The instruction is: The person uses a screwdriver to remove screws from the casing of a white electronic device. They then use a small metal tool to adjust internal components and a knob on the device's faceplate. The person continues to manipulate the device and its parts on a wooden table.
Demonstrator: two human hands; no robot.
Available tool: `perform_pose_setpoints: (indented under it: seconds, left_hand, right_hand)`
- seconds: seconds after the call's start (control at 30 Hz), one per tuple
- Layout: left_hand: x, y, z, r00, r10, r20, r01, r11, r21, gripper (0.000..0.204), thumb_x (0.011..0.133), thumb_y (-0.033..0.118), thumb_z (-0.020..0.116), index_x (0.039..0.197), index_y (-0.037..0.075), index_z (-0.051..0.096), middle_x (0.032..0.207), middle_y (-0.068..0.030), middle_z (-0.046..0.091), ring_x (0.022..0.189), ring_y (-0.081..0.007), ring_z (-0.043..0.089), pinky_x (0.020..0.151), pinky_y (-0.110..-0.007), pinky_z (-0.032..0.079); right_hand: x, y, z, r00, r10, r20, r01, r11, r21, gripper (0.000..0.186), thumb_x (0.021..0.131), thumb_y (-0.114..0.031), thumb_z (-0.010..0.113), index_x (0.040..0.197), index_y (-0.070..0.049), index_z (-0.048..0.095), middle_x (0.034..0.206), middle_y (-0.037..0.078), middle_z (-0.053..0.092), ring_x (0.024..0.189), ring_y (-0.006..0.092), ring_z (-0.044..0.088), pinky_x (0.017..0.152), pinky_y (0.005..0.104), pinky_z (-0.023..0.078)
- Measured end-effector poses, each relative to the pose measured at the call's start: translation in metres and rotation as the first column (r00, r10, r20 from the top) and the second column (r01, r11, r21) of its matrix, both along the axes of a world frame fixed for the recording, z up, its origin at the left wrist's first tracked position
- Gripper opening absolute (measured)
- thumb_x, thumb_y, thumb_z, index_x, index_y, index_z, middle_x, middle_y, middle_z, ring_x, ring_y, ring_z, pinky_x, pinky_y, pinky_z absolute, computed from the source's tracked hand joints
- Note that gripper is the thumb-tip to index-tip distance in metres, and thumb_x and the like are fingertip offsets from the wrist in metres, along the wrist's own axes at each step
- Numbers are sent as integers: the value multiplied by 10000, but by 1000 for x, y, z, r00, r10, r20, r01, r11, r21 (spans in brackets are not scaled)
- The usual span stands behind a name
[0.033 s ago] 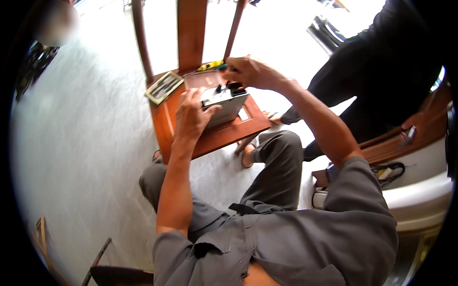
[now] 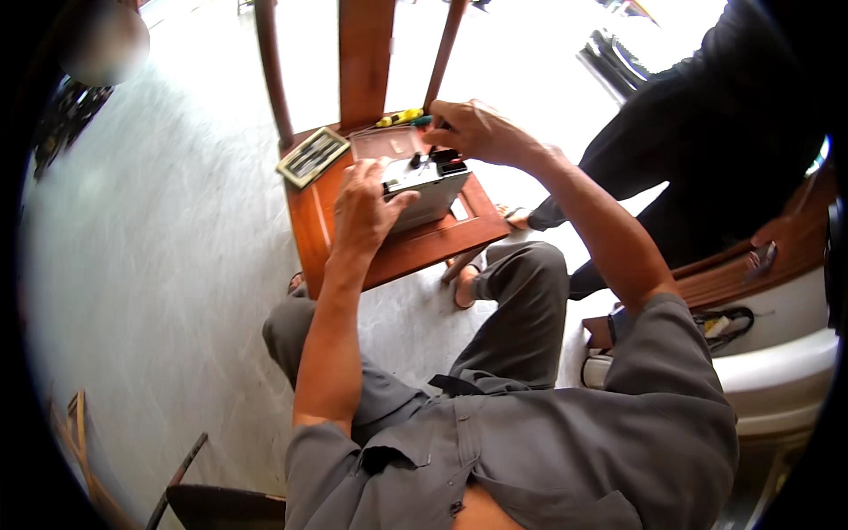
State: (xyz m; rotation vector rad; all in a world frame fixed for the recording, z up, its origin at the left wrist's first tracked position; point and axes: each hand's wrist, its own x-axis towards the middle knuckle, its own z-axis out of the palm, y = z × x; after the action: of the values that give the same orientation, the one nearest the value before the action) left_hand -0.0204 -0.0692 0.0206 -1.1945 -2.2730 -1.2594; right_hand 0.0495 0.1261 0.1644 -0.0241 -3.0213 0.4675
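Observation:
A grey box-shaped device (image 2: 426,201) with a pale top stands on the seat of a wooden chair (image 2: 309,231). Dark parts, among them a black knob-like piece (image 2: 416,161), stick up from its top. My left hand (image 2: 360,208) grips the box's left end, thumb along the near edge and fingers over the far side. Above its right end, my right hand (image 2: 477,132) is closed, fingertips pinched together. A thin dark shape shows beneath them, too small to name. A yellow-handled tool (image 2: 400,117) and a green-handled tool (image 2: 419,122) lie behind the box.
On the seat's left corner rests a case of small tools (image 2: 314,157). A clear reddish plastic tray (image 2: 385,143) lies behind the box. The chair's back slat (image 2: 365,62) rises at the far side. A person in dark clothes (image 2: 689,168) stands close on the right.
The whole view has shifted slightly, so the chair and box appear a little farther right and lower. Both hands stay at the box, with no clear change in their hold.

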Motion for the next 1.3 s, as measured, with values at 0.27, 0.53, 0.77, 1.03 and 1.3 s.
perform_pose_setpoints:
  seconds: [0.27, 0.53, 0.77, 1.03, 1.3]
  left_hand:
    - [4, 5, -5, 999, 11, -52, -11, 1000, 9, 643, 733, 306, 909, 1220, -41, 674, 1182, -155, 669, 1120, -327, 628, 946, -406, 542]
    - [1, 7, -17, 998, 12, -61, -13, 1000, -15, 712, 774, 395, 879, 1276, -58, 656, 1282, -220, 656, 1230, -361, 609, 1020, -430, 514]
    - [6, 6, -10, 1000, 1, -26, -1, 1000, -1, 716, 783, 406, 876, 1308, -20, 638, 1296, -228, 643, 1233, -374, 606, 1034, -447, 512]
    - [-9, 10, -33, 998, -37, -51, 42, 993, 113, 660, 788, 405, 866, 1300, 47, 656, 1255, -212, 654, 1217, -395, 611, 1032, -466, 511]
    - [6, 9, -27, 998, -18, -67, 22, 998, 53, 663, 801, 411, 846, 1319, 42, 658, 1318, -191, 660, 1298, -376, 568, 1090, -458, 475]
  right_hand:
    - [8, 6, -8, 991, 134, -17, -131, 983, 128, 256, 1079, -295, 549, 1112, -41, 543, 858, 147, 731, 728, 234, 740, 658, 336, 603]
    - [3, 11, -31, 991, 13, -131, -6, 998, 55, 360, 1029, -372, 607, 1087, -17, 636, 829, 151, 726, 676, 213, 754, 529, 269, 601]
    - [1, 11, -32, 978, 121, -170, -127, 992, -23, 283, 1031, -297, 634, 1070, -18, 602, 724, 122, 707, 622, 196, 728, 567, 330, 581]
    - [-7, 7, -36, 980, 78, -185, -75, 997, 23, 371, 1043, -385, 587, 1066, -15, 586, 774, 128, 724, 611, 198, 739, 525, 314, 591]
    - [-3, 7, -57, 936, -69, -346, 15, 988, -156, 378, 1040, -356, 616, 935, 7, 618, 718, 168, 719, 588, 232, 750, 498, 318, 610]
